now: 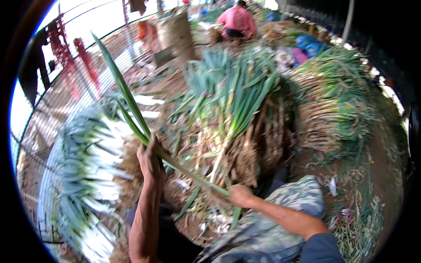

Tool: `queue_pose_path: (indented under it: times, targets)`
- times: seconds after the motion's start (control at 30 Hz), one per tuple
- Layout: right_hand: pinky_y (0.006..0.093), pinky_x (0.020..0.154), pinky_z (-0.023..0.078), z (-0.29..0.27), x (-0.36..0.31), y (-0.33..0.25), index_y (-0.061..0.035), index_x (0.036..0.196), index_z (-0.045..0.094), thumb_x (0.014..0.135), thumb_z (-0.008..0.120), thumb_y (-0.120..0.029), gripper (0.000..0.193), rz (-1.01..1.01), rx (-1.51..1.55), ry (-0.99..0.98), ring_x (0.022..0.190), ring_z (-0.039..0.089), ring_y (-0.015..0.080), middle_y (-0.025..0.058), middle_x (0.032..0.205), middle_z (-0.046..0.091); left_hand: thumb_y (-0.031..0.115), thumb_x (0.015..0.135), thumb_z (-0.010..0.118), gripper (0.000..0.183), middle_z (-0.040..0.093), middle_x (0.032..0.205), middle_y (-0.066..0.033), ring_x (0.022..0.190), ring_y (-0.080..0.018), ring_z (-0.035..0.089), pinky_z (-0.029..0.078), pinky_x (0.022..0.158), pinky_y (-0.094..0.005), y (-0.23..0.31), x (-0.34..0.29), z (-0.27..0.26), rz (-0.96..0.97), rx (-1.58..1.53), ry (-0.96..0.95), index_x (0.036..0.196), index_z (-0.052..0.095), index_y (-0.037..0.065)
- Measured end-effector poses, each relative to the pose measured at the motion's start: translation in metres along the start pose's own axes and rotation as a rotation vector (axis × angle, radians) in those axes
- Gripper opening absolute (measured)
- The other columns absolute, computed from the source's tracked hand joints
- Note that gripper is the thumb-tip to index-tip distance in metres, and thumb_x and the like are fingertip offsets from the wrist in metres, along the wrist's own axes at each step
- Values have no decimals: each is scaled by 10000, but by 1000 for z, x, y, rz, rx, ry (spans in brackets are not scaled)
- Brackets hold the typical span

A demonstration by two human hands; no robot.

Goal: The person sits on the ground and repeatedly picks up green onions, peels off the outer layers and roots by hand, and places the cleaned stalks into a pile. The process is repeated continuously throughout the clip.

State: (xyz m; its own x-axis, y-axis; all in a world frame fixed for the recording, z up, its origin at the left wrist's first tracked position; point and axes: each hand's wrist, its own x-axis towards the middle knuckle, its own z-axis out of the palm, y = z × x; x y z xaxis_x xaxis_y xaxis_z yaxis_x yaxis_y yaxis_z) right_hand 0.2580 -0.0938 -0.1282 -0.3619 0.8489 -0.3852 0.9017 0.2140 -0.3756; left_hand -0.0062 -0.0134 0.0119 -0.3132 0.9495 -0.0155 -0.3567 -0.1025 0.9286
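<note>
A long leek [186, 172] slants across in front of me, its green leaves [120, 83] pointing up to the far left. My left hand [150, 158] is wrapped round it where the leaves meet the stalk. At its lower end, my right hand [241, 196] is closed, with a green strip showing at the fingers. Blur hides whether that hand grips the stalk itself or an outer leaf. Just beyond my hands stands a big heap of unpeeled leeks [232, 96], with brown roots and dry outer leaves. On the left lie cleaned leeks [103, 162] with white stalks, in a long row.
A long pile of untrimmed leeks [333, 105] lies at the right. Peeled scraps [357, 223] are heaped at the lower right. A camouflage cloth [272, 219] covers my lap. Farther back are a person in pink [238, 21], a tan barrel-like container [176, 37] and blue bags [311, 45].
</note>
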Motion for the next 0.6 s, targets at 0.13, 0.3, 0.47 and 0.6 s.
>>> queue_pose_path:
  times: [0.13, 0.3, 0.47, 0.6]
  targets:
    - [477, 725, 507, 55, -26, 52, -20, 849, 699, 798, 611, -367, 362, 147, -148, -243, 848, 649, 382, 213, 856, 665, 307, 930, 570, 244, 487, 743, -24, 564, -128, 460, 384, 465, -256, 17, 23, -29, 4, -389, 82, 876, 507, 78]
    - [465, 737, 489, -5, -5, 14, -4, 916, 620, 858, 596, -335, 337, -48, 8, 73, 830, 631, 386, 222, 888, 642, 345, 946, 530, 277, 478, 744, -44, 559, -131, 438, 363, 456, -233, 16, 17, -44, -51, -499, -44, 887, 507, 75]
    - [312, 572, 513, -63, -22, -60, -18, 1104, 591, 882, 439, -630, 669, -161, 927, -348, 664, 599, 167, 99, 768, 610, 349, 944, 534, 307, 490, 762, -66, 617, -162, 477, 410, 510, -268, 11, 24, -38, 1, -522, 69, 880, 487, 52]
    - [179, 503, 474, -44, -21, -58, 7, 1060, 606, 872, 575, -487, 529, -188, 994, 39, 569, 539, 68, 39, 716, 585, 326, 958, 501, 345, 527, 848, -112, 767, -235, 560, 525, 727, -342, 14, 28, -42, 15, -614, 98, 977, 486, -19]
